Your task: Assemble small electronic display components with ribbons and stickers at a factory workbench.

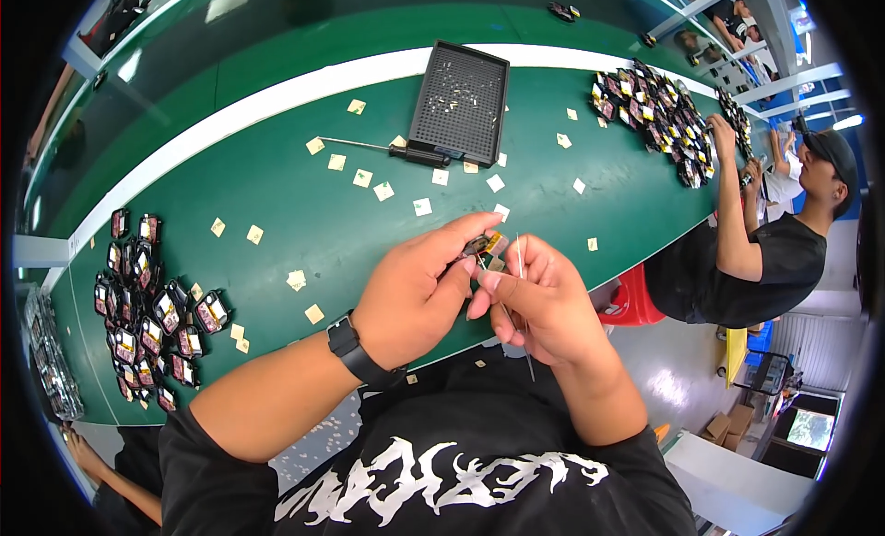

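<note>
My left hand (419,282) is closed around a small black device (476,247) with a yellow-and-pale part (496,244) at its end. The fingers cover most of the device. Close against it on the right, my right hand (544,296) pinches a thin, straight metal tool (520,256). One end of the tool sticks up past the fingers and the other slants down below the palm. The fingertips of both hands meet at the device, and what lies between them is partly hidden.
A black perforated tray (461,121) with tiny pieces and a black-handled screwdriver (419,155) lie beyond my hands on the green table (304,204). Small pale squares (383,192) are scattered about. Piles of black devices stand left (147,315) and right (650,112). Another person (765,223) works at right.
</note>
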Tool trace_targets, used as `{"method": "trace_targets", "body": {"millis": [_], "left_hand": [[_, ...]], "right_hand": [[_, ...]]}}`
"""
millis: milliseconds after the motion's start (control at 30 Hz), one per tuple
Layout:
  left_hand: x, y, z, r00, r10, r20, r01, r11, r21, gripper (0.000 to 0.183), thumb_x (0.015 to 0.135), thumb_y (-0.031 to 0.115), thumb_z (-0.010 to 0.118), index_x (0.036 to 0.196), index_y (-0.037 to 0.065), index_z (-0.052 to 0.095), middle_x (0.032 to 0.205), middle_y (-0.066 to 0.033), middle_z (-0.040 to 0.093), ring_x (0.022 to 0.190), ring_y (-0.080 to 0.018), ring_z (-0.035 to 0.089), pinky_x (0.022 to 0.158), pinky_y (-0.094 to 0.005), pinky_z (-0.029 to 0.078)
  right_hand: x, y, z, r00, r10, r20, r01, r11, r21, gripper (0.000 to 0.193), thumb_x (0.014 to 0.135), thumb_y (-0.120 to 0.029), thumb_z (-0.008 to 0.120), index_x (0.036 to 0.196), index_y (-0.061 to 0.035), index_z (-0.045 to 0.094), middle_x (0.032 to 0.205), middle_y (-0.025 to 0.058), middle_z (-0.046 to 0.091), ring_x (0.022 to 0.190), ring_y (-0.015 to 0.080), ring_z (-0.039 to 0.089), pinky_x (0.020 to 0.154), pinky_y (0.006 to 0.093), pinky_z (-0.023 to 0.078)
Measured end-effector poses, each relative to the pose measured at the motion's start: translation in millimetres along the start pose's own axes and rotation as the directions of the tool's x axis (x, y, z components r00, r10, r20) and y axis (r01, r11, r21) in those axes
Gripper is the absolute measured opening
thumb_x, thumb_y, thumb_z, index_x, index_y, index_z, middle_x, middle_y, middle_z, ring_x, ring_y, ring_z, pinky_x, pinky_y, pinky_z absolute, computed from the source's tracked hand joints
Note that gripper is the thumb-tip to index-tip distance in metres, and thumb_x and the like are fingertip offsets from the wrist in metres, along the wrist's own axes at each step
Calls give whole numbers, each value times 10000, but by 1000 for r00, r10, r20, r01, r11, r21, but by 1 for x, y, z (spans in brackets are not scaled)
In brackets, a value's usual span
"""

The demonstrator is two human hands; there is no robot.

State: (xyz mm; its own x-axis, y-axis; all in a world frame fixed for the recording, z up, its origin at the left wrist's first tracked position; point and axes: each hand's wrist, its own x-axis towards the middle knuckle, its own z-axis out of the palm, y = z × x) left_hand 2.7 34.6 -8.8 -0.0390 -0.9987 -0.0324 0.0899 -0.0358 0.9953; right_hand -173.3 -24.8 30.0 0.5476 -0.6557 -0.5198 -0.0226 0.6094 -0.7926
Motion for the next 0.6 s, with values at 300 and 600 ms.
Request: {"method": "trace_targets", "body": {"millis": [300, 600], "left_hand": [[3, 3, -6, 999, -28, 28, 25, 994, 109, 438, 1013, -4, 443, 1444, 11, 519, 961, -59, 635, 799, -96, 590, 743, -271, 512], [4, 5, -5, 995, -78, 66, 77, 997, 15, 456, 1008, 0, 466, 1462, 8, 502, 1021, -81, 649, 821, -119, 613, 772, -282, 523]], "right_hand": [[3, 9, 2, 996, -74, -53, 71, 996, -48, 215, 1003, -56, 609, 891, -79, 426, 775, 132, 688, 466, 57, 522, 380, 198, 339], [2, 17, -2, 983, -163, -89, 144, 972, -183, 231, 994, -14, 608, 888, -84, 415, 753, 115, 674, 472, 47, 506, 399, 203, 351]]}}
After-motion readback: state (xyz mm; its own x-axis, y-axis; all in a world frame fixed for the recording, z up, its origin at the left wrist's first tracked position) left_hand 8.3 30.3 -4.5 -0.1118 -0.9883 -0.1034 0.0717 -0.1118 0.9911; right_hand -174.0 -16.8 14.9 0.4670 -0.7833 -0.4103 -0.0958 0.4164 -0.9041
